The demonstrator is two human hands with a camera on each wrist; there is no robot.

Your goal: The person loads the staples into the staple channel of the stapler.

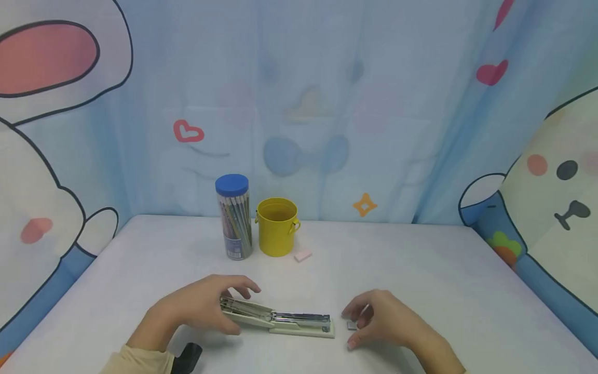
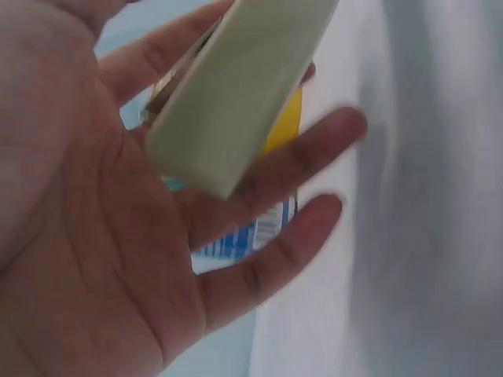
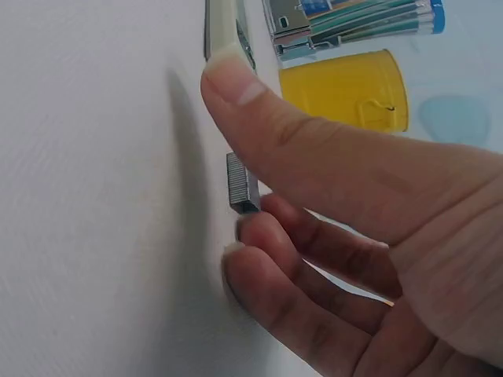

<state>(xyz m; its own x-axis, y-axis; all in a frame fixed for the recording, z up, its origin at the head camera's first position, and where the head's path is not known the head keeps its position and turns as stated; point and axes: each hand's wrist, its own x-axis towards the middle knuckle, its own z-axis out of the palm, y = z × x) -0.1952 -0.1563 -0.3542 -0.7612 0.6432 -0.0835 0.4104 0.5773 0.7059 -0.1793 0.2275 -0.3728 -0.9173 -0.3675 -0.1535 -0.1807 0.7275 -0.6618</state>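
Note:
A cream stapler (image 1: 301, 329) lies opened out, its metal staple channel exposed and its top cover folded back to the left. Around the cover end is my left hand (image 1: 203, 301), thumb on the near side and fingers on the far side. In the left wrist view those fingers are spread and fairly straight behind the cream stapler end (image 2: 244, 94). My right hand (image 1: 385, 318) hovers past the stapler's right end, thumb and fingers apart. Between them, a short strip of staples (image 3: 239, 184) sits on the table, partly hidden by the hand in the head view.
Toward the back stand a clear jar of pencils (image 1: 237, 223) with a blue lid and a yellow bucket (image 1: 276, 234). A small pink block (image 1: 302, 255) lies beside the bucket. A patterned curtain (image 1: 374, 130) hangs behind the white table (image 1: 397, 259).

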